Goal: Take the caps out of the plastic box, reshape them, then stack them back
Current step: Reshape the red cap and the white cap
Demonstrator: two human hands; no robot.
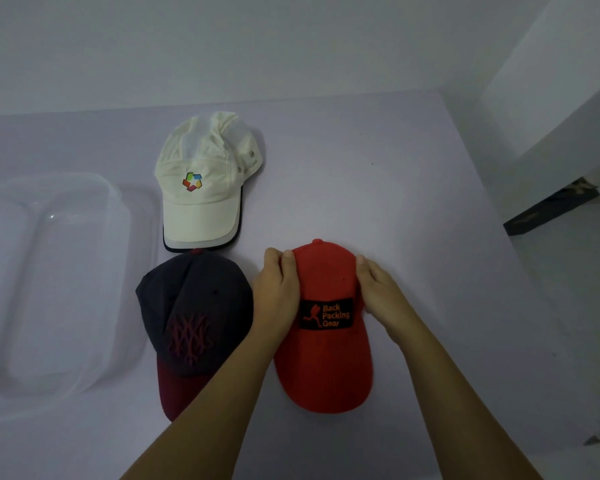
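A red cap (324,362) with a black "Back Packing Gear" patch lies on the table, brim toward me. My left hand (278,289) grips the left side of its crown and my right hand (378,289) grips the right side. To its left sits a dark grey cap (191,306) with a maroon brim and logo. Behind that lies a cream cap (205,181) with a coloured emblem, stacked over another cap whose white and black brim edges show beneath. The clear plastic box (59,289) stands at the far left, with nothing visible inside.
The pale table (378,174) ends at a wall behind and has its right edge near a dark strip (548,209) on the floor. Bare surface extends to the right of the red cap.
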